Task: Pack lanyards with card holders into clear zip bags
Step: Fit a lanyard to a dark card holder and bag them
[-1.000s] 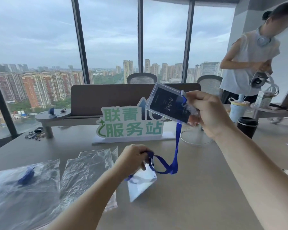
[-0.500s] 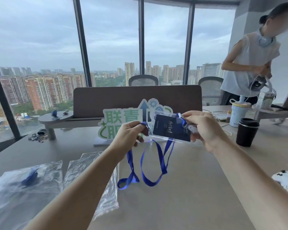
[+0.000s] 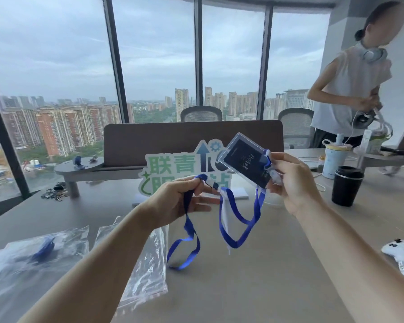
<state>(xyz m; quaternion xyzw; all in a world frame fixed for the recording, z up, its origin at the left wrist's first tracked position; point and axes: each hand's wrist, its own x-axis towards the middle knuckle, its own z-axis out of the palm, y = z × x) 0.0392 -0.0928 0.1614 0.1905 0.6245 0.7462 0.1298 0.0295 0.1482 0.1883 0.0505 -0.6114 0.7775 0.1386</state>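
Lying on the table [image 3: 254, 287] at the lower left, two clear zip bags show in the head view. The left bag [image 3: 16, 271] has a blue lanyard bundled inside it; its near edge is cut off by the frame, and whether a card holder is in there too cannot be made out through the crinkled plastic. The second bag [image 3: 147, 264], just beside it, looks flat, and the left forearm hides much of it, so I cannot tell its contents.

Above the table, the right hand [image 3: 294, 183] pinches the clip end of a card holder [image 3: 245, 163], tilted, with a dark card inside. The lanyard [image 3: 238, 231] hangs from that clip in a loop. The left hand [image 3: 173, 201] is closed on the strap's other stretch, thumb and forefinger pinching it, and a second loop dangles below to near the tabletop. A whitish strip hangs along the strap; what it is stays unclear.

Behind the hands a green sign [image 3: 170, 166] stands on the table, partly hidden by the fingers and holder. A black cup [image 3: 346, 185] with a lid stands at the right, a pale cup [image 3: 335, 159] behind it; their contents cannot be seen. A white controller [image 3: 401, 255] is cut off at the right edge. A second person [image 3: 352, 89] stands at the far right, holding something hard to make out.
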